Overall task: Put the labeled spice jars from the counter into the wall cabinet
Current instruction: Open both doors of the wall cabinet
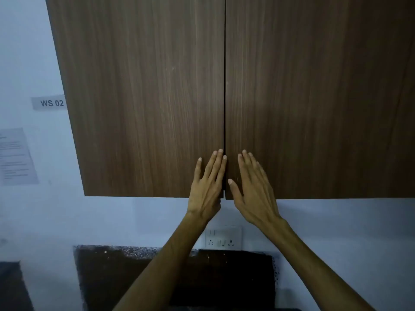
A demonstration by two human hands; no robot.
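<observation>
The wall cabinet fills the upper view with two dark wood doors, the left door (143, 97) and the right door (314, 97), both shut with a thin seam between them. My left hand (207, 187) lies flat on the lower corner of the left door, fingers stretched up beside the seam. My right hand (252, 189) rests flat on the lower corner of the right door, thumb spread toward the seam. Both hands hold nothing. No spice jars are in view.
A dark speckled counter backsplash (134, 261) sits below the cabinet. A white socket plate (223, 237) is on the wall between my forearms. A "WS 02" label (50, 103) and a printed sheet (16, 156) hang on the left wall.
</observation>
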